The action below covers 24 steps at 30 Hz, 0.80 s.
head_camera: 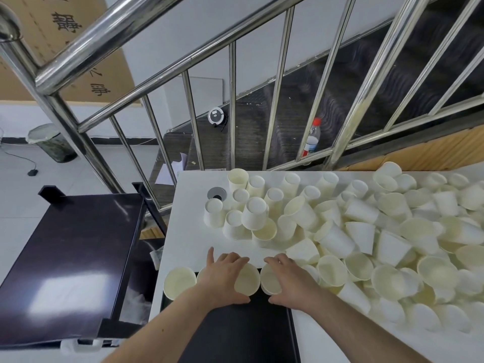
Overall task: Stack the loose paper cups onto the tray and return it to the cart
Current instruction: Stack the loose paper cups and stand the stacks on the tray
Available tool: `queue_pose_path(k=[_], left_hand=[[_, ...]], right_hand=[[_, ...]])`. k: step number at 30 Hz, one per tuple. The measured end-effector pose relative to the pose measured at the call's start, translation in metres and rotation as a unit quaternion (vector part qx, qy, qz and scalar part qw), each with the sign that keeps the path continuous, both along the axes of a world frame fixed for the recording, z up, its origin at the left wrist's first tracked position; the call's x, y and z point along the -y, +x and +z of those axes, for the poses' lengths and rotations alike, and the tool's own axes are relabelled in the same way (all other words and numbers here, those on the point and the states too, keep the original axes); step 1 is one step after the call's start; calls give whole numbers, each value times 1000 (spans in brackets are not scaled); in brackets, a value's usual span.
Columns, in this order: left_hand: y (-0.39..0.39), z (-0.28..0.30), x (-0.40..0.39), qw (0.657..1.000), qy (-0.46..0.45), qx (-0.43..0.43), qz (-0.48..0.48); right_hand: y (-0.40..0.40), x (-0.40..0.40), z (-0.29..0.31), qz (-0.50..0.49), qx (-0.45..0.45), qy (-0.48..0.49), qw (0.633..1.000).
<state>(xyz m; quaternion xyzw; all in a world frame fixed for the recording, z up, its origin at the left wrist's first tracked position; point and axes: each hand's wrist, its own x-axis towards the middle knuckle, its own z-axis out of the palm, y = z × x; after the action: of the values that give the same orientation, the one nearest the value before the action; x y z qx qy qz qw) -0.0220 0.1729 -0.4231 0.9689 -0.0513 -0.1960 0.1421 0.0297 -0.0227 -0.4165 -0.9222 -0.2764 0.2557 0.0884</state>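
Note:
A black tray (241, 331) lies on the white table at the near edge. Three upright paper cups stand along its far end. My left hand (222, 276) grips the middle cup (247, 280), fingers over its far side and thumb on the near side. My right hand (290, 280) grips the cup beside it (269, 282) the same way. A third cup (179, 282) stands alone at the tray's far left corner. A large heap of loose paper cups (366, 231) covers the table to the right and behind.
The black cart (65, 258) stands left of the white table (193, 237), its top shelf bare. A steel stair railing (233, 106) runs behind the table. A grey cable grommet (216, 193) sits in the tabletop. A water bottle (313, 137) stands beyond the railing.

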Motion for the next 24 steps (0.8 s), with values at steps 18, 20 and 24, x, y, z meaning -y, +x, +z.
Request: queue_pose_path(k=[18, 20, 24], left_hand=[[1, 15, -13, 997, -32, 62, 43], [1, 17, -17, 995, -37, 79, 53], [-2, 18, -27, 991, -48, 97, 84]], right_hand=[[30, -13, 46, -46, 145, 114, 982], [44, -25, 52, -60, 178, 130, 973], [71, -55, 57, -65, 165, 90, 980]])
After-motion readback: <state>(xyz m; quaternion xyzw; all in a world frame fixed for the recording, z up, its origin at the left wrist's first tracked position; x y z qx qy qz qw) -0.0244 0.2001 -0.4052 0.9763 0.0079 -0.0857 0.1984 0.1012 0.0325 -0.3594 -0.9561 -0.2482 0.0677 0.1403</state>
